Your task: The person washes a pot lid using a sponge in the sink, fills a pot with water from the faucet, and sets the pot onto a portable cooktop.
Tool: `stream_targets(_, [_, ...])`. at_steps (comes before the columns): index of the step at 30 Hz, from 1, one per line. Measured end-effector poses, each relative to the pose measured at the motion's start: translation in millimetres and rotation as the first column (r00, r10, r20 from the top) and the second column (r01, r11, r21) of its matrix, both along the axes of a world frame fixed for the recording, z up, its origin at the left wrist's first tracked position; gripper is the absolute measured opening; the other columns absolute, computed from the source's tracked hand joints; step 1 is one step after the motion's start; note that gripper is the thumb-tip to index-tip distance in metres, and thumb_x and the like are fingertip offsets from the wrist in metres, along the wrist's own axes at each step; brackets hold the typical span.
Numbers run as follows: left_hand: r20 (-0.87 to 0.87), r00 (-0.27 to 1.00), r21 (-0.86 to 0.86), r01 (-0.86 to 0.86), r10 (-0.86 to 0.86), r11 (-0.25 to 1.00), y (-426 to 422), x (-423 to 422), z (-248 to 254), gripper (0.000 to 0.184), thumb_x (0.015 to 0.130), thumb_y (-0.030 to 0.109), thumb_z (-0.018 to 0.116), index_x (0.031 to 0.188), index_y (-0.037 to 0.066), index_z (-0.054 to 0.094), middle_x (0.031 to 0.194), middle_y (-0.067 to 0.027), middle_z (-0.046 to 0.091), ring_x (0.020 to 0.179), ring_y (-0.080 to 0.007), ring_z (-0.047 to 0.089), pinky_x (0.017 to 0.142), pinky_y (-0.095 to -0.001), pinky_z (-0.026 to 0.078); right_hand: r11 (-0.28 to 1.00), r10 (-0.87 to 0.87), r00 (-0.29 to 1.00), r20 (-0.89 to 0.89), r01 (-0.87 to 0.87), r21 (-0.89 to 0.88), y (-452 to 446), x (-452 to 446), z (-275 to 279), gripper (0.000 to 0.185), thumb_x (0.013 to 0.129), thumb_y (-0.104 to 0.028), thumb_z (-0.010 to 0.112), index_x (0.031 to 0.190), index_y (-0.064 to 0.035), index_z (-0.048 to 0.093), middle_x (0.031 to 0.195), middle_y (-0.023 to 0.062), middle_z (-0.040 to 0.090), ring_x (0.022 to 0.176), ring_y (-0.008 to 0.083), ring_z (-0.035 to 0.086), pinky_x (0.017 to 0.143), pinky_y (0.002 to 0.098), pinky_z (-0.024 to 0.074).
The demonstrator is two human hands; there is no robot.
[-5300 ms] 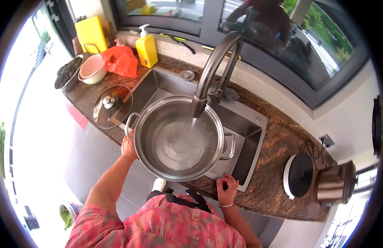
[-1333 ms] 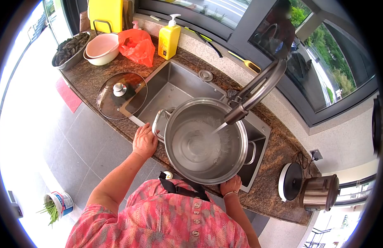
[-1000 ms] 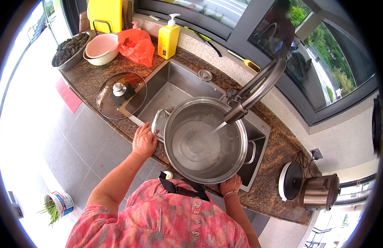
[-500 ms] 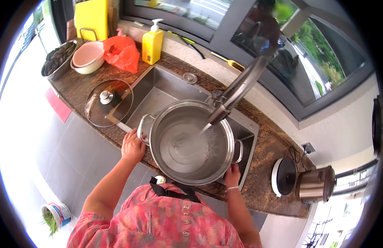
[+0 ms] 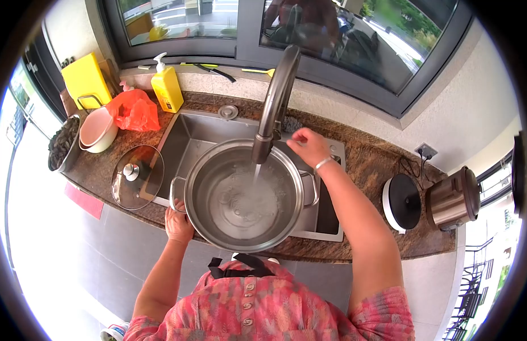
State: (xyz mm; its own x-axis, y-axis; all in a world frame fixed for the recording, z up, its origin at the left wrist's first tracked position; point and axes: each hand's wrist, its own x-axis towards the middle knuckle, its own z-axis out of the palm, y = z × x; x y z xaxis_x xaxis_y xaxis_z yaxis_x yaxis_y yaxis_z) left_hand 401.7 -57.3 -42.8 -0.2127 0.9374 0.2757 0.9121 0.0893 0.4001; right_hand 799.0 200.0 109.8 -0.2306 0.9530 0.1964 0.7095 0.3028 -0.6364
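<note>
A large steel pot (image 5: 196,219) sits over the sink, with water in it. A stream from the curved faucet (image 5: 267,108) runs down into the pot. At the pot's left side handle (image 5: 173,195), my left hand (image 5: 179,225) is closed, its fingertips partly hidden by the handle. My right hand (image 5: 310,148) is raised above the pot's right rim, just right of the faucet, and holds nothing. Its fingers are bent forward and a little apart, near the faucet's base. The right side handle (image 5: 312,189) is free of any hand.
Beneath the pot is a steel sink (image 5: 187,128). A glass lid (image 5: 145,184) lies on the counter to the left, near stacked bowls (image 5: 98,129), a red bag (image 5: 133,111) and a yellow pump bottle (image 5: 167,90). To the right stand a black-topped round appliance (image 5: 404,199) and a cooker (image 5: 452,199).
My right hand has left the pot's right handle area and risen toward the faucet. My left hand stays at the left handle. The head view has turned; water keeps running.
</note>
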Motion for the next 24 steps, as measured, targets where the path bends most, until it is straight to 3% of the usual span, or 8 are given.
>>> stream_targets(4, [0.069,0.997,-0.042,-0.026,0.028,0.999,-1,6,13,0.030,0.095,0.020,0.061,0.121,0.012,0.073,0.126,-0.0076,0.072,0.135,-0.0373,0.057,0.117,-0.0524,0.039,0.998,0.047,0.992,0.118,-0.043,-0.039,14,-32,6,0.037,0.087,-0.038,0.081,0.114,-0.0141,0.072,0.110,0.0076,0.075,0.104,0.0271,0.072,0.090,0.0413,0.0565])
stream_targets(11, [0.004,1.000,0.023,-0.026,0.026,0.999,-3,2,-1,0.029,0.095,0.016,0.060,0.120,0.013,0.073,0.128,-0.0073,0.072,0.135,-0.0364,0.057,0.117,-0.0518,0.038,0.990,0.088,0.908,0.410,-0.127,0.068,39,-58,3,0.033,0.089,-0.039,0.078,0.118,-0.0216,0.076,0.107,0.0087,0.074,0.107,0.0322,0.070,0.092,0.0453,0.0558])
stream_targets(16, [-0.017,0.997,0.068,-0.071,0.072,0.995,-4,6,4,0.024,0.094,0.017,0.063,0.115,0.013,0.075,0.126,-0.0063,0.072,0.130,-0.0347,0.060,0.116,-0.0505,0.040,0.976,0.076,0.802,0.593,-0.181,0.120,40,-71,17,0.017,0.093,-0.036,0.075,0.099,-0.0214,0.082,0.099,0.0064,0.074,0.101,0.0291,0.071,0.088,0.0468,0.0555])
stream_targets(20, [0.003,0.999,0.101,-0.036,0.036,0.994,-3,3,5,0.021,0.094,0.017,0.064,0.110,0.013,0.075,0.120,-0.0061,0.073,0.118,-0.0331,0.064,0.112,-0.0491,0.043,0.943,0.069,0.670,0.739,-0.285,0.171,36,-76,25,0.016,0.097,-0.031,0.070,0.099,-0.0205,0.082,0.090,0.0069,0.075,0.097,0.0296,0.072,0.084,0.0468,0.0544])
stream_targets(24, [0.017,0.999,0.119,-0.038,0.036,0.992,-4,4,7,0.020,0.093,0.018,0.065,0.110,0.012,0.075,0.120,-0.0061,0.073,0.120,-0.0327,0.064,0.113,-0.0493,0.042,0.929,0.070,0.615,0.785,-0.327,0.174,41,-72,23,0.017,0.097,-0.031,0.068,0.094,-0.0204,0.081,0.090,0.0064,0.075,0.096,0.0298,0.071,0.079,0.0467,0.0512])
